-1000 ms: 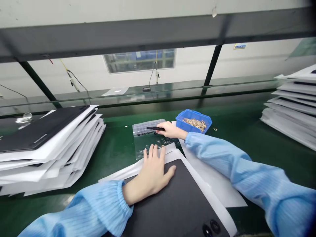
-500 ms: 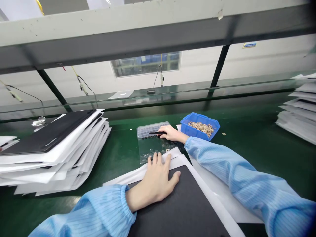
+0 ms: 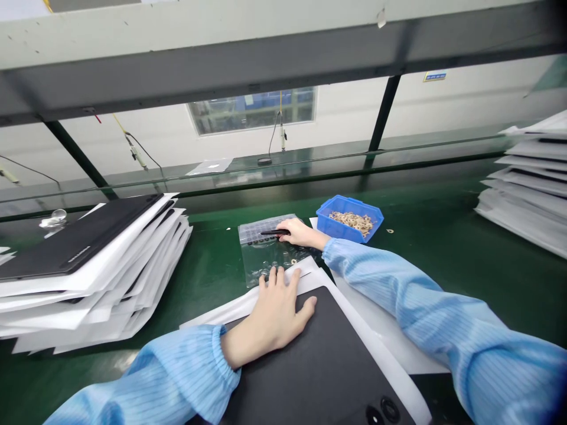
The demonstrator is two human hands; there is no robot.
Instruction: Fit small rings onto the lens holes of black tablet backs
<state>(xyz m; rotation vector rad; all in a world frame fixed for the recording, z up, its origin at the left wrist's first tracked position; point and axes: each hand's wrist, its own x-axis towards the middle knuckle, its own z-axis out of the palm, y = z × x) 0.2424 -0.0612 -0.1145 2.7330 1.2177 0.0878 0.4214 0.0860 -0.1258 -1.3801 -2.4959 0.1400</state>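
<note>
My left hand point(image 3: 277, 316) lies flat with spread fingers on a flat black panel point(image 3: 314, 366). Its fingertips reach the white wrapping sheet point(image 3: 210, 311) under the panel's far edge. Two round black parts point(image 3: 390, 408) show near the panel's lower right. Beyond it, my right hand point(image 3: 301, 232) grips black tweezers point(image 3: 271, 232), their tips pointing left over a clear plastic sheet point(image 3: 257, 262). Rows of small dark round pieces point(image 3: 266, 240) sit on that sheet's upper part, partly covered by the hand. Whether the tweezers hold a piece, I cannot tell.
A blue bin point(image 3: 325, 208) of small tan ring-like pieces point(image 3: 354, 221) stands beyond my right wrist. To the left is a stack of black panels and white sheets point(image 3: 146, 283). Another white stack point(image 3: 527, 195) rises at the right. A shelf beam point(image 3: 266, 56) crosses overhead.
The camera view has shifted slightly, bringing the round black parts on the panel into sight. Both hands keep nearly the same places, with the tweezers still over the plastic sheet.
</note>
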